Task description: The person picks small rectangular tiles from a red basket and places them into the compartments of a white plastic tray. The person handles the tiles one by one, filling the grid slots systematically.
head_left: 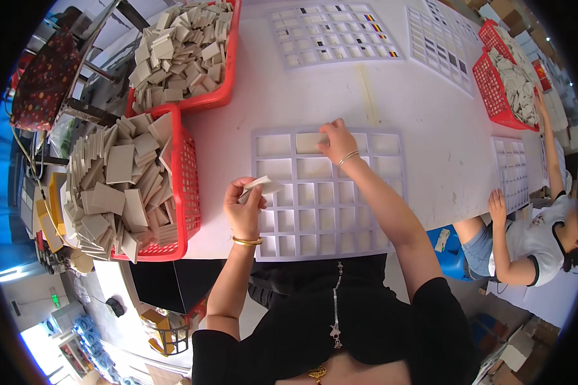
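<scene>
The left hand (244, 206) pinches thin off-white rectangular tiles (259, 182) above the white plastic compartment tray (294, 168). The right hand (340, 142) touches a cream rectangular tile (308, 143) in its top row, finger grip unclear; filling seems early, most compartments (385, 145) apparently unfilled.

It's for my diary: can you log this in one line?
left hand: holds pale tiles | right hand: over white tray, far row | nearest red basket: heaped with tiles

Tray (274, 156): white, many rectangular compartments, lies flat at centre of frame | Held tiles (259, 182): thin, whitish, tilted, over tray's left side | Single tile (307, 142): pale, rectangular, partly hidden, in top row's second compartment from left
</scene>
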### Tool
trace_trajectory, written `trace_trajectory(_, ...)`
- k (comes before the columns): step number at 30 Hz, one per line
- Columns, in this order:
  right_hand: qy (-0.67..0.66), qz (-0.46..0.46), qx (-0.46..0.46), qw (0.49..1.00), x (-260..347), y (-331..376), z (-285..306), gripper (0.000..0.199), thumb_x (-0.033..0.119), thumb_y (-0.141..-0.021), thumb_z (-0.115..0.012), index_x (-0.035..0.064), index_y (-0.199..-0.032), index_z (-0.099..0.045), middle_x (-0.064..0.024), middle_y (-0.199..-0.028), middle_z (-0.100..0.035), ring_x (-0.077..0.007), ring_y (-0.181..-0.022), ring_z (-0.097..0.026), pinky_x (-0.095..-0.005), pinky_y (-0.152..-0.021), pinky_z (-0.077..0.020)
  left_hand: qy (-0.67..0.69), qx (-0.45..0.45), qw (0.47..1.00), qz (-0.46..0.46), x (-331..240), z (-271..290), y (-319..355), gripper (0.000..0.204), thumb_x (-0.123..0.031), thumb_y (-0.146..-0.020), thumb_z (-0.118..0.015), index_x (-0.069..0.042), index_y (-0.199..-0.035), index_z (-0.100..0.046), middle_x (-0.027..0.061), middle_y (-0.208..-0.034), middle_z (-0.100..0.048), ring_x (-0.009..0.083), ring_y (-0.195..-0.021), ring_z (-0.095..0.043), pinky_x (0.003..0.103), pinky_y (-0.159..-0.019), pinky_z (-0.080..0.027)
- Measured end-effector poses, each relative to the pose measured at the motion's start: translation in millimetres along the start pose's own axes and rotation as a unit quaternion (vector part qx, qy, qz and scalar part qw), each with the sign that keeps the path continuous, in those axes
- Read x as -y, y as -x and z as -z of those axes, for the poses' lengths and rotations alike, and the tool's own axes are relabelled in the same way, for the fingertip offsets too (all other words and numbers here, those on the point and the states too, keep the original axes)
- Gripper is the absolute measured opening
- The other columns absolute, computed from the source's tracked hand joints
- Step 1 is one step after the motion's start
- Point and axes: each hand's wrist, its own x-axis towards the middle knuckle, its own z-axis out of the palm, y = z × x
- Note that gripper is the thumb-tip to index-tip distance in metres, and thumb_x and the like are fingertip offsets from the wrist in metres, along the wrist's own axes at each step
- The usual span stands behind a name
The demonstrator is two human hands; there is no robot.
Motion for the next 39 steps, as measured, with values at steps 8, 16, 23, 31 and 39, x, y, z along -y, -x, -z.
trace_trajectory(8,0.229,0.15,0.019,0.962,1.7,5.3,5.0,0.023,0.012,-0.074,-0.072,0.0141,-0.096,-0.065,-0.0065,-0.094,-0.055,-0.0249,-0.091,-0.054,-0.038,-0.069,-0.0482,0.072,0.033,0.991,0.108,23.6,-16.2,-22.1,0.017,-0.011,-0.09,-0.061,-0.004,-0.105,-0.056,0.0054,-0.084,-0.059,0.0122,-0.062,-0.058,0.026,-0.051,-0.049)
trace_trajectory(16,-0.378,0.043,0.111,0.918,35.2,43.9,29.4,0.013,0.006,-0.084,-0.065,0.0021,-0.095,-0.059,-0.0035,-0.082,-0.062,-0.0082,-0.065,-0.057,-0.0242,-0.056,-0.0458,0.124,0.058,0.964,0.228,34.6,-37.6,-26.0,0.018,-0.01,-0.092,-0.057,-0.005,-0.108,-0.05,0.0078,-0.097,-0.058,0.0144,-0.067,-0.059,0.027,-0.054,-0.049)
trace_trajectory(23,-0.283,-0.09,0.113,0.948,-3.4,52.0,24.7,0.008,0.005,-0.084,-0.062,0.0017,-0.09,-0.059,-0.0038,-0.07,-0.061,-0.0105,-0.062,-0.058,-0.025,-0.057,-0.0463,-0.098,0.082,0.991,0.042,36.2,-19.9,-31.6,0.022,0.002,-0.087,-0.051,-0.004,-0.109,-0.05,0.0052,-0.112,-0.053,0.0105,-0.066,-0.056,0.023,-0.052,-0.045)
trace_trajectory(31,-0.051,0.047,0.003,0.998,-7.2,51.7,-1.5,0.012,0.009,-0.076,-0.066,0.0067,-0.087,-0.062,-0.0076,-0.082,-0.057,-0.0244,-0.073,-0.059,-0.036,-0.061,-0.0486,-0.21,0.075,0.969,-0.102,42.7,-4.9,-40.7,0.023,0.003,-0.082,-0.056,-0.001,-0.104,-0.056,0.0023,-0.089,-0.054,0.0073,-0.061,-0.042,0.023,-0.058,-0.039)
trace_trajectory(39,0.11,0.148,-0.015,0.983,0.7,54.9,5.4,0.023,0.01,-0.071,-0.068,0.0093,-0.092,-0.06,-0.0071,-0.094,-0.056,-0.026,-0.088,-0.057,-0.0401,-0.071,-0.0487,-0.235,0.07,0.958,-0.15,17.7,-18.9,-63.1,0.021,0.001,-0.081,-0.06,-0.003,-0.101,-0.058,0.0013,-0.077,-0.049,0.0078,-0.059,-0.04,0.024,-0.057,-0.037)
